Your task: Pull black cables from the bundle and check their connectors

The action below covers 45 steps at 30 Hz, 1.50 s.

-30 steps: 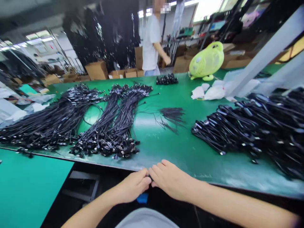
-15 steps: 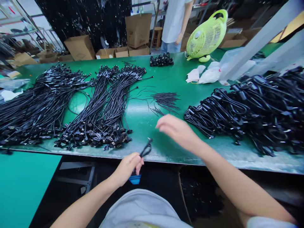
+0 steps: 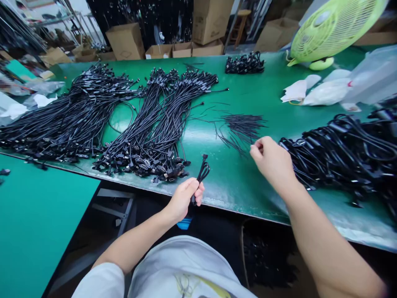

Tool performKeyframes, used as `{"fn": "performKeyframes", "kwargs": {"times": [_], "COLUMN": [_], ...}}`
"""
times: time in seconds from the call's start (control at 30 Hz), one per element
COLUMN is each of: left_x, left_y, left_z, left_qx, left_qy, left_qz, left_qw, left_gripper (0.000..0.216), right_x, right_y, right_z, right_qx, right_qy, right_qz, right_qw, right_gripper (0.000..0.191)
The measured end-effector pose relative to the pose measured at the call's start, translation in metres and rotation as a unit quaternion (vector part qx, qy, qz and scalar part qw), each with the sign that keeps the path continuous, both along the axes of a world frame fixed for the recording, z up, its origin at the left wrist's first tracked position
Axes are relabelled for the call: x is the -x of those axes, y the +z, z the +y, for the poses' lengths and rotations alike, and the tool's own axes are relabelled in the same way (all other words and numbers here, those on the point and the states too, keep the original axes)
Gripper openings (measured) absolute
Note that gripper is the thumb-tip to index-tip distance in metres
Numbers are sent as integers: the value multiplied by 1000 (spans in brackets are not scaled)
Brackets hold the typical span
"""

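Observation:
My left hand [image 3: 186,196] is closed around a folded black cable [image 3: 203,170] at the table's front edge, its looped end and a connector sticking up above the fingers. My right hand [image 3: 274,163] is over the table with thumb and forefinger pinched together. It is at the near right end of a pile of thin black ties [image 3: 243,125]; whatever is between those fingertips, if anything, is too small to make out. Right beside that hand lies a heap of bundled black cables [image 3: 341,153]. Left of the ties are straight, unfolded cables [image 3: 164,120] with connectors at both ends.
More straight cables [image 3: 71,111] cover the table's left part. Toward the back are a small cable stack [image 3: 245,64], a green fan [image 3: 335,31] and white plastic bags [image 3: 328,91]. Cardboard boxes [image 3: 125,41] stand behind the green table [image 3: 223,194].
The view has shifted, and the person behind the table is out of sight. My right hand has moved to the ties and its fingers have pinched together. My left hand still grips the folded cable.

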State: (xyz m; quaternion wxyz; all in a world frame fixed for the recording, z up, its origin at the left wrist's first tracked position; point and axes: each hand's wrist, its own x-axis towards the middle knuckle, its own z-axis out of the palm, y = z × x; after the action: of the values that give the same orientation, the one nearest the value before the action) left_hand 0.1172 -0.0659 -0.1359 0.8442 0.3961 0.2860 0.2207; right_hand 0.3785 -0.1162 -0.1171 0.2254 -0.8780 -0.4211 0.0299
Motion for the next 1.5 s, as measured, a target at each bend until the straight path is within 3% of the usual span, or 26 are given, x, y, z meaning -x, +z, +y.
{"fn": "performKeyframes", "kwargs": {"times": [0.07, 0.17, 0.23, 0.3, 0.37, 0.47, 0.53, 0.6, 0.67, 0.77, 0.87, 1.03, 1.17, 1.23, 1.27, 1.4, 1.5], "left_x": [-2, -6, -7, -6, -3, 1, 1, 0, -2, -5, -3, -2, -3, -4, -4, -10, -14], "left_y": [-1, -3, -5, -4, -2, 2, 1, -5, -10, -10, -3, -2, -12, -16, -16, -7, 8], "left_z": [-1, -3, -2, 0, 2, 3, 4, 6, 11, 17, 17, 10, 4, 2, 2, 4, 8], "left_qx": [-6, -13, -20, -51, -125, -277, -364, -412, -402, -328, -215, -133, -132, -147, -158, -146, -89], "left_qy": [-13, -49, -69, -70, -57, -43, -34, -35, -72, -131, -155, -135, -127, -95, -71, 46, 71], "left_qz": [-9, -17, -22, -24, 2, 104, 162, 176, 184, 169, 132, 124, 123, 131, 134, 114, 68], "left_qw": [1000, 999, 997, 996, 991, 954, 917, 894, 894, 920, 955, 974, 975, 976, 976, 982, 991], "left_gripper": [41, 51, 63, 62, 53, 43, 43, 43, 42, 49, 72, 101, 85, 71, 65, 48, 45], "right_x": [31, 81, 104, 115, 119, 120, 120, 117, 112, 108, 110, 115, 117, 118, 118, 120, 125], "right_y": [-1, -11, -18, -23, -24, -19, -14, -7, 2, 20, 33, 27, 22, 24, 26, 29, 21], "right_z": [-14, -24, -25, -25, -27, -33, -36, -34, -29, -25, -24, -17, -14, -13, -11, -1, 3], "right_qx": [-60, -118, -114, -107, -108, -155, -184, -192, -168, -101, -86, -67, 14, 50, 64, 80, -24], "right_qy": [52, 141, 164, 186, 224, 298, 353, 413, 468, 504, 533, 577, 587, 563, 549, 462, 392], "right_qz": [129, 364, 440, 460, 393, 92, -144, -308, -386, -424, -461, -497, -529, -535, -522, -367, -261], "right_qw": [989, 913, 875, 862, 885, 937, 906, 835, 777, 746, 704, 645, 612, 627, 649, 803, 882], "right_gripper": [21, 27, 28, 27, 23, 22, 28, 31, 30, 24, 23, 24, 32, 33, 30, 12, 11]}}
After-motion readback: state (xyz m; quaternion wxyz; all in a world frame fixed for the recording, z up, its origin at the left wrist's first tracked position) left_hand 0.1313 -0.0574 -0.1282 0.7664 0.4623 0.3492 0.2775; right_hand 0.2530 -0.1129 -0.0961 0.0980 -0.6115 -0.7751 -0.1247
